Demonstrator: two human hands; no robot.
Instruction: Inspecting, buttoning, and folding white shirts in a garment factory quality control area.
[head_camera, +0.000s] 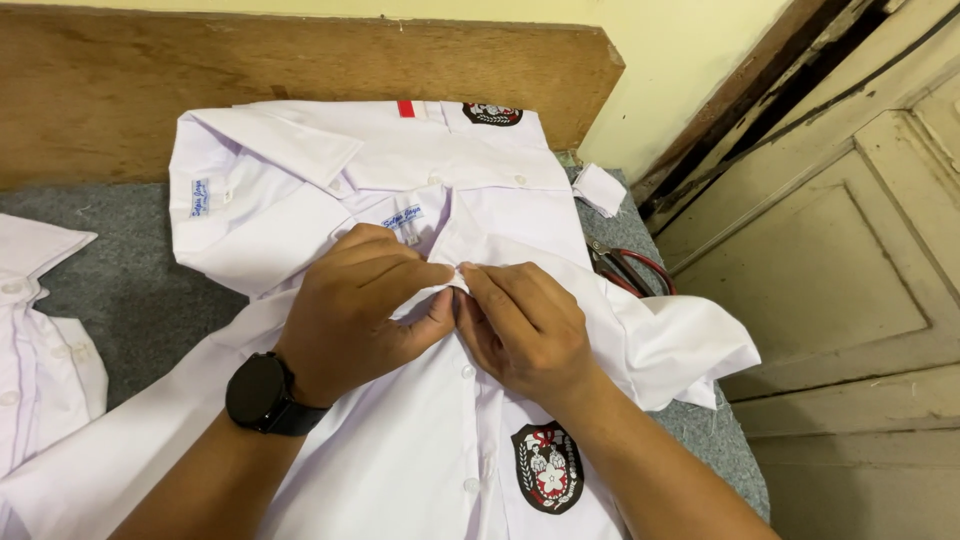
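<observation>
Buttoning step — left hand (355, 305) and right hand (525, 325) pinched together on the white shirt (420, 440) placket below the collar; next likely needs button eased through.

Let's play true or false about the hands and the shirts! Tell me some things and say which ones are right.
1. Both hands pinch the front of the white shirt near its collar. True: the left hand and right hand meet there.
2. The black watch is on the right wrist. False: it is on the left wrist.
3. Scissors with red handles lie to the right of the shirt. True.
4. The shirts lie on a green cloth. False: the cloth is grey.
5. A second folded shirt lies behind. True.
</observation>
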